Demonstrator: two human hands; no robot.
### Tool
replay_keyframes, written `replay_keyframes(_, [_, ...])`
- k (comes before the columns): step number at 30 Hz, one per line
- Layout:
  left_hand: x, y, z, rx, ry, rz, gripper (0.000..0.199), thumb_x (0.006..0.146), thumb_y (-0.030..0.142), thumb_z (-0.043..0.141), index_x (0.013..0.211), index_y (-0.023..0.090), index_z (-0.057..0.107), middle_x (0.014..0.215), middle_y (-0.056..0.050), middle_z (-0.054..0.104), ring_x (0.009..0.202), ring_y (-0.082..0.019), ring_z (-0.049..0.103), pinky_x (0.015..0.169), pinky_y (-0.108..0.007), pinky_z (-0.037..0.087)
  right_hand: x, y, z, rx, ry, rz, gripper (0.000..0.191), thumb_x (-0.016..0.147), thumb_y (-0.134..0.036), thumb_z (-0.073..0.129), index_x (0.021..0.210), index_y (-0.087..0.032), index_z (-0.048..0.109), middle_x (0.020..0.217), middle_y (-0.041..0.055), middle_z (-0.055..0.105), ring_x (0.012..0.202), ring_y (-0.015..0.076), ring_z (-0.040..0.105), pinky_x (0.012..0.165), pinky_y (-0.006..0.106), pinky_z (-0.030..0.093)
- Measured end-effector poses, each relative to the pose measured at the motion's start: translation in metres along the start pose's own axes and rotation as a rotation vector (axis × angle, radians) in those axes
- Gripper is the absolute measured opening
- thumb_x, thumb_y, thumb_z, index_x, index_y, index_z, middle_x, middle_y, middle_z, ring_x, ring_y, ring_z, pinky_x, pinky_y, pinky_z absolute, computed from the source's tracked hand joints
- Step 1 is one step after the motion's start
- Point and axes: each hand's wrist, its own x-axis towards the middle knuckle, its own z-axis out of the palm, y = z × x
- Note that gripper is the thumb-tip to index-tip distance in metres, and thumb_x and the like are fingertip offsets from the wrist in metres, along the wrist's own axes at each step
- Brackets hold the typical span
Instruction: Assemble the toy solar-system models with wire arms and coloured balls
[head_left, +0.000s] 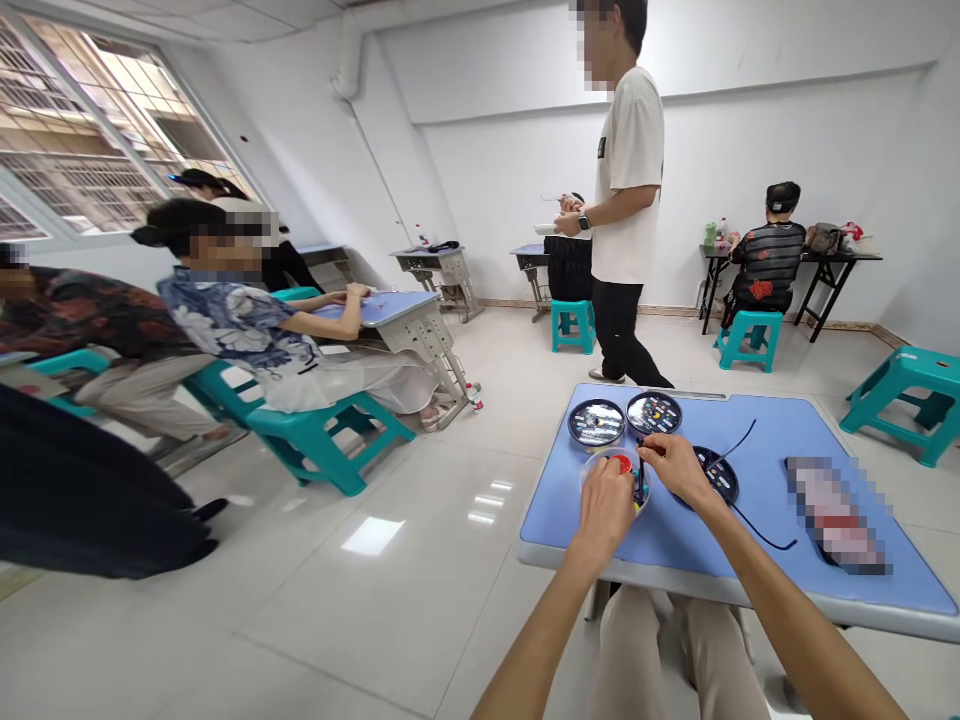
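On the blue desk [757,430] stands a clear round tub [585,480] with small colourful pieces and a red round piece [622,464] in it. My left hand [609,500] is over the tub, its fingertips down among the pieces and hidden. My right hand [675,465] is pinched on a thin black piece [641,468] at the tub's right side. Behind the tub lie two round black dishes [597,422] [654,412] holding small pieces. A third dark dish [720,478] sits to the right, partly behind my right wrist, with thin black curved strips by it.
A dark flat object [836,515], blurred out, lies on the desk's right side. Past the desk a person in a white shirt [634,180] is standing. Other people sit at desks at the left and back. A teal stool [911,395] is at the right.
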Motion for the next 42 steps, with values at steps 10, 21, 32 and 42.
replay_keyframes(10, [0.019, -0.011, 0.008, -0.251, -0.038, -0.070, 0.025, 0.066, -0.001, 0.053, 0.053, 0.018, 0.063, 0.068, -0.011, 0.064, 0.082, -0.028, 0.062, 0.081, -0.039, 0.045, -0.005, 0.001, -0.005, 0.101, 0.040, 0.037, 0.023, 0.076, -0.033, 0.050, 0.060, -0.019, 0.056, 0.053, -0.0021, 0.048, 0.053, 0.0141, 0.043, 0.053, 0.026, 0.031])
replay_keyframes(21, [0.015, -0.038, -0.023, -0.966, 0.022, -0.314, 0.024, 0.072, 0.035, 0.063, 0.080, 0.014, 0.068, 0.064, -0.001, 0.063, 0.051, -0.011, 0.052, 0.050, -0.023, 0.041, -0.007, -0.006, -0.006, 0.316, 0.035, 0.117, 0.027, 0.074, -0.042, 0.055, 0.069, -0.017, 0.063, 0.056, -0.0009, 0.052, 0.053, 0.0134, 0.044, 0.050, 0.026, 0.034])
replay_keyframes(32, [0.006, -0.030, -0.023, -1.244, 0.087, -0.452, 0.034, 0.062, 0.037, 0.074, 0.086, 0.014, 0.067, 0.061, 0.001, 0.062, 0.046, -0.008, 0.049, 0.044, -0.020, 0.037, -0.008, -0.006, 0.007, 0.409, -0.030, 0.132, 0.027, 0.071, -0.044, 0.060, 0.069, -0.017, 0.062, 0.055, -0.0019, 0.053, 0.052, 0.0129, 0.046, 0.049, 0.025, 0.036])
replay_keyframes(42, [0.004, -0.030, -0.028, -1.232, 0.219, -0.467, 0.026, 0.068, 0.033, 0.069, 0.086, 0.013, 0.072, 0.068, 0.000, 0.063, 0.053, -0.008, 0.049, 0.051, -0.022, 0.039, -0.007, -0.015, 0.001, 0.358, -0.058, 0.064, 0.025, 0.078, -0.043, 0.057, 0.070, -0.019, 0.058, 0.063, -0.0011, 0.056, 0.060, 0.0141, 0.049, 0.057, 0.026, 0.038])
